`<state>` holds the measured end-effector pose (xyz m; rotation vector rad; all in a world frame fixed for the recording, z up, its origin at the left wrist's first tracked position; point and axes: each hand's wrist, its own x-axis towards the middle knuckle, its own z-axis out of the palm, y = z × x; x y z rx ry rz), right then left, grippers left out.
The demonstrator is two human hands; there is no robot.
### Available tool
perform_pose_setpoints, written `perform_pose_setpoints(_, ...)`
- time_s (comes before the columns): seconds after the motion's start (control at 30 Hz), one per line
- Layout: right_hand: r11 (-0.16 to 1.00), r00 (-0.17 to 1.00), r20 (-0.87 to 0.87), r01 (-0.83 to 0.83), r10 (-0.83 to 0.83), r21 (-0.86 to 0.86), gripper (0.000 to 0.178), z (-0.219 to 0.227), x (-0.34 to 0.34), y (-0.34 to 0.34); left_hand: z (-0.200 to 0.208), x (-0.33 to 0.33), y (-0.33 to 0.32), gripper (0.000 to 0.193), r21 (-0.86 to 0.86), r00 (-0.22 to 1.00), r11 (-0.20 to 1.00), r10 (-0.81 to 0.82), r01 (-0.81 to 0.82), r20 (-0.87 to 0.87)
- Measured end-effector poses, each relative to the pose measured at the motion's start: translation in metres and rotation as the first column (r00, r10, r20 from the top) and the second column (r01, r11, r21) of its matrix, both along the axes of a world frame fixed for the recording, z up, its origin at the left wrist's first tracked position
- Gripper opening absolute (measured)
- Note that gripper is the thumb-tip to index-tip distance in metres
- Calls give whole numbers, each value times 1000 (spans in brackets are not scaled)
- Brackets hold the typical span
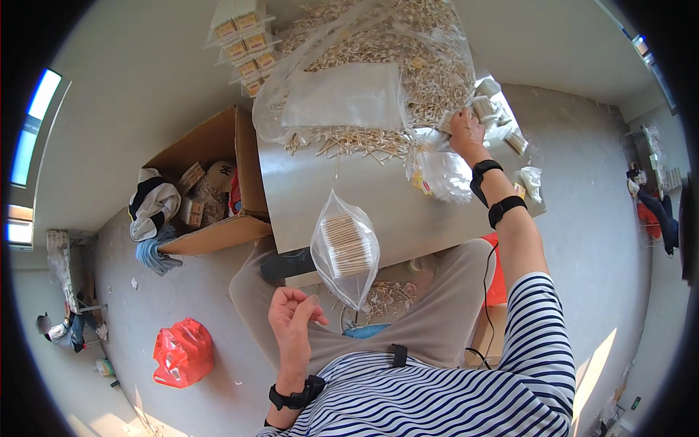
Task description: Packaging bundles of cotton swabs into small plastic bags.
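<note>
Cotton swabs [346,244], lined up in a neat bundle inside a clear plastic bag [352,290], sit near the middle of the view, over the near edge of the metal surface [291,186]; what bears the bag's weight I cannot tell. Taking the bag as the clock's centre, the left hand [295,313] is at seven o'clock, just apart from it, fingers half curled and nothing visible in them — whether thumb and fingertips meet is unclear. At half past one the right hand [467,131] reaches down to a small swab bundle [445,122], fingers bent; I cannot tell whether they pinch it. A heap of loose swabs [437,80] spreads from twelve to one o'clock, with a flat clear plastic sheet [342,98] lying over part of it, and stacked packs [251,45] stand at eleven. The bag should be light, with limp, slippery film that gives under the fingers, while the bundle inside probably stays fairly stiff along the sticks; these could snap if bent and fan out if squeezed at one end. Best hold: across the bundle's middle through the film — thumb on one face, fingers on the other, cotton tips left unpressed.
</note>
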<state>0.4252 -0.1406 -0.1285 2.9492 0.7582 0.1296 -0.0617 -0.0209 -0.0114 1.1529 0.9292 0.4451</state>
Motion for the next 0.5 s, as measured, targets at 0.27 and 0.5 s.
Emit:
perform_pose_setpoints(0.27,995,999,-35,18,-14,97,36,-11,16,3,-2,12,6,10,-12,999,999,-33,33,-25)
perform_pose_setpoints(0.5,502,642,-642,427,418,753,57,42,-28,-53,12,21,6,12,58,995,998,-42,37,88)
